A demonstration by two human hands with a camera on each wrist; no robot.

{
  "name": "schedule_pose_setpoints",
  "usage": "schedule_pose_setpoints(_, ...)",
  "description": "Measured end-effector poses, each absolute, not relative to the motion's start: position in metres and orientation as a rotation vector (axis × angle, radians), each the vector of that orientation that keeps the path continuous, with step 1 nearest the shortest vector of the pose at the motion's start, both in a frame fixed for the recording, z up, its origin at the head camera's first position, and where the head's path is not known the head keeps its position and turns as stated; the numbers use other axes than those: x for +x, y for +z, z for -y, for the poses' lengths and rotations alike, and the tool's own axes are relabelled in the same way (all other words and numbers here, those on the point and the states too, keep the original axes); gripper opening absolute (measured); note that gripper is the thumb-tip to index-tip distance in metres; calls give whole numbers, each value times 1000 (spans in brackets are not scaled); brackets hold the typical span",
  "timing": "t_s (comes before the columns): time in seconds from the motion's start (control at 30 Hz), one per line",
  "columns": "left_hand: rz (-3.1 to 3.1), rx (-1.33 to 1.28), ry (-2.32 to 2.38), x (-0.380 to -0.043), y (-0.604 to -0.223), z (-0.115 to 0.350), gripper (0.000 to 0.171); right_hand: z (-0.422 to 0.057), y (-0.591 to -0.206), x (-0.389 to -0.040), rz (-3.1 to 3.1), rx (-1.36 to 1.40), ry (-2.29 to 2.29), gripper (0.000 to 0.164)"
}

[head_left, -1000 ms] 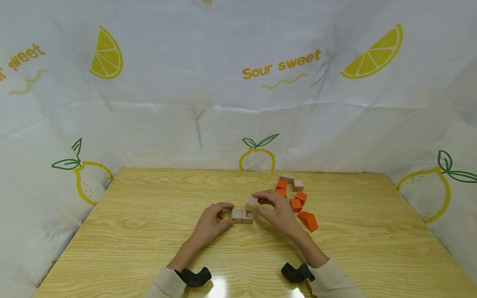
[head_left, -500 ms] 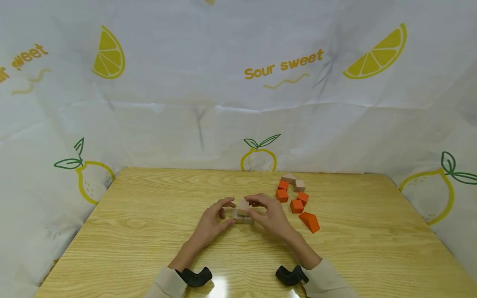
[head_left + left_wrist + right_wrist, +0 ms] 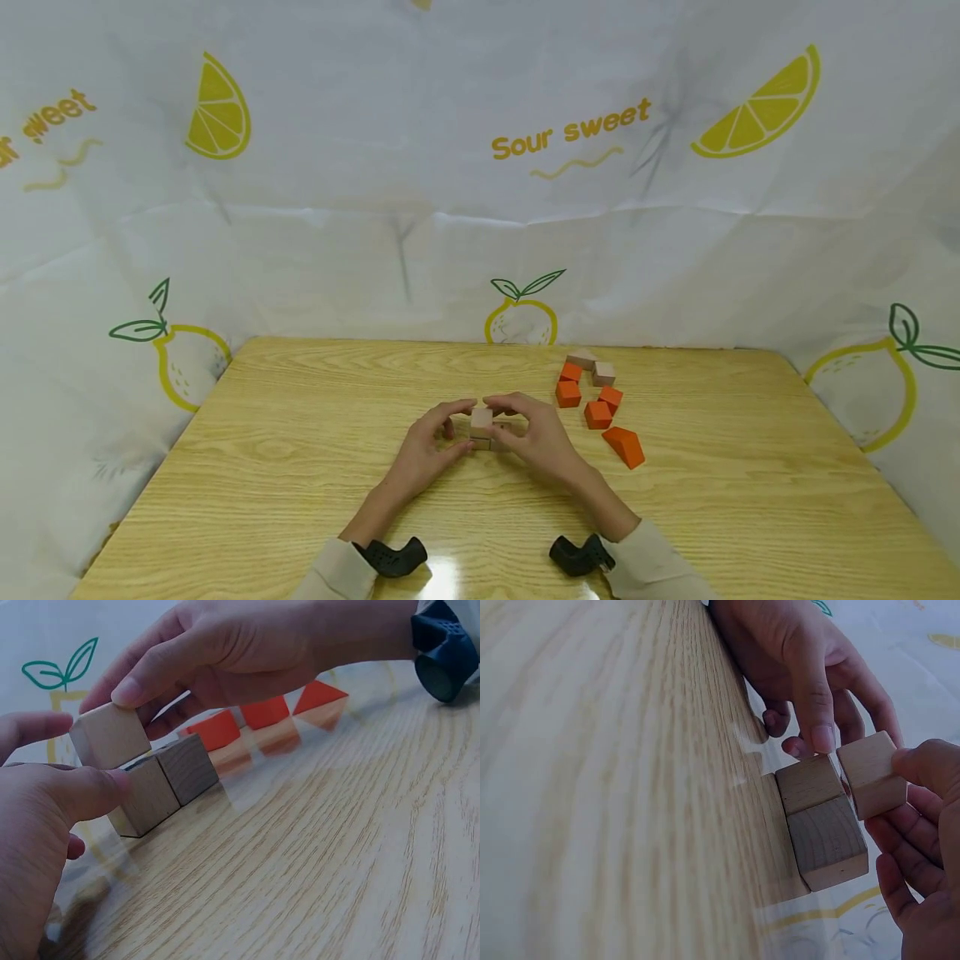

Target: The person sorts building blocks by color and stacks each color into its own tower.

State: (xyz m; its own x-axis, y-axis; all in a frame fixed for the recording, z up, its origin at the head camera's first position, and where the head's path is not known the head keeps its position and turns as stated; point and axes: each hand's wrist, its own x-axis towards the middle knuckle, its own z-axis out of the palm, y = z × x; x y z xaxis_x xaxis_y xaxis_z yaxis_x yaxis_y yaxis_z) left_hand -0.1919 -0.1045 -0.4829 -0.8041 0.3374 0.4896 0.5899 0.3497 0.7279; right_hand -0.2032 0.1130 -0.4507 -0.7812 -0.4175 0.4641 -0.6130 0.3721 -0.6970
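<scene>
Two plain wooden cubes stand side by side on the table: a left lower cube (image 3: 150, 796) and a right lower cube (image 3: 187, 769). Just over the left one is an upper wooden cube (image 3: 482, 421), a thin gap showing beneath it in both wrist views. My right hand (image 3: 542, 437) pinches this upper cube between thumb and fingers. My left hand (image 3: 425, 450) curls around the left lower cube, its thumb against the near side and the index finger reaching round the far side. The index fingertip comes close to the upper cube's left side; contact there is unclear.
Several orange blocks (image 3: 567, 394) lie to the right of my right hand, with an orange wedge (image 3: 624, 447) nearest me. Behind them are a wooden triangle (image 3: 581, 359) and another wooden cube (image 3: 603, 374). A lemon-printed sheet (image 3: 360, 275) hangs behind the wood-grain table (image 3: 315, 400).
My right hand has carried the upper cube left, from above the right lower cube to above the left one, and lowered it. My left hand has stayed nearly still.
</scene>
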Motion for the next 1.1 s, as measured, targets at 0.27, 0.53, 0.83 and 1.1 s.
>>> schedule_pose_setpoints(0.27,2291,-884,-1413,-192,-484,104,50,-112,-453,-203,2432,935,1326,34)
schedule_pose_setpoints(0.53,2291,-876,-1429,-192,-484,104,49,-112,-451,-202,2437,944,1330,34)
schedule_pose_setpoints(0.83,2322,-856,-1431,-193,-483,105,48,-111,-447,-200,2458,934,1329,35)
schedule_pose_setpoints(1.1,2329,-853,-1422,-193,-484,104,47,-111,-446,-199,2465,928,1338,35)
